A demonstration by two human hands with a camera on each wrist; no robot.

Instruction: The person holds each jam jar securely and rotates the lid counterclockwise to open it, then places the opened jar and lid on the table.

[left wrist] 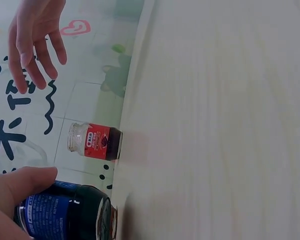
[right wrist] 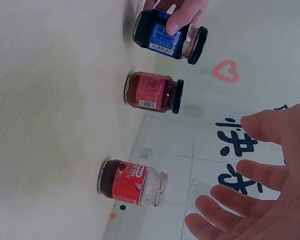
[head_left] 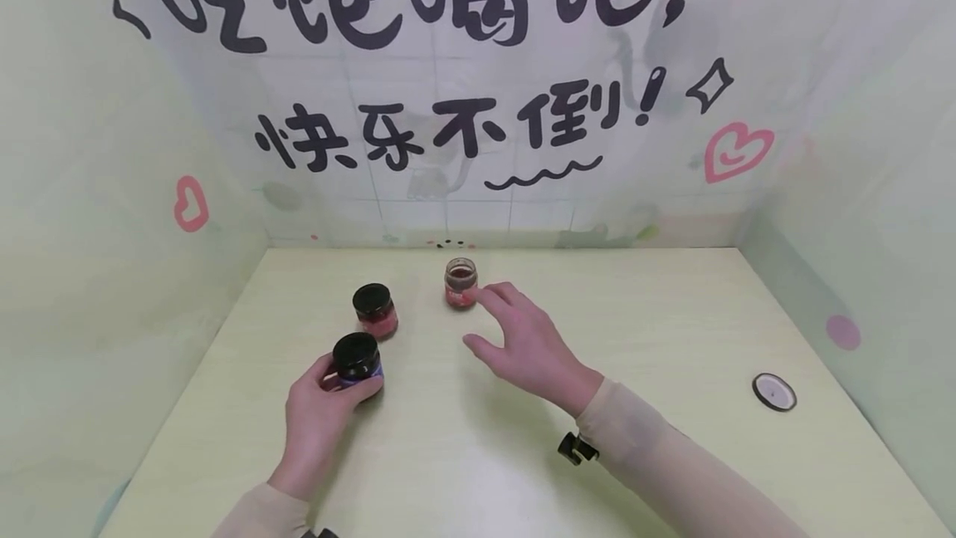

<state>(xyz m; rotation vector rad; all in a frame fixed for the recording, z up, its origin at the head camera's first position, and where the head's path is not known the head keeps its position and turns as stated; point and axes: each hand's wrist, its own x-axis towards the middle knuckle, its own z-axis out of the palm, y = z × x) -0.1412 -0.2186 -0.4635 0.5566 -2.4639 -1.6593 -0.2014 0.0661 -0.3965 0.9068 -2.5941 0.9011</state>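
The person's left hand (head_left: pixel 317 418) has thumb and fingers wrapped round a black-lidded glass jar with a blue label (head_left: pixel 356 355), just in front of a black-lidded, red-labelled glass jar (head_left: pixel 377 312) that a sideways bump could topple. The right hand (head_left: pixel 532 347), fingers loosely parted and holding nothing, hovers near the lidless, red-labelled clear glass jar (head_left: pixel 460 286); a careless knuckle might, I'd say, spill its dark contents.

Printed sheets (head_left: pixel 478 218) enclose this table (head_left: pixel 463 438) on three sides, booth-like.
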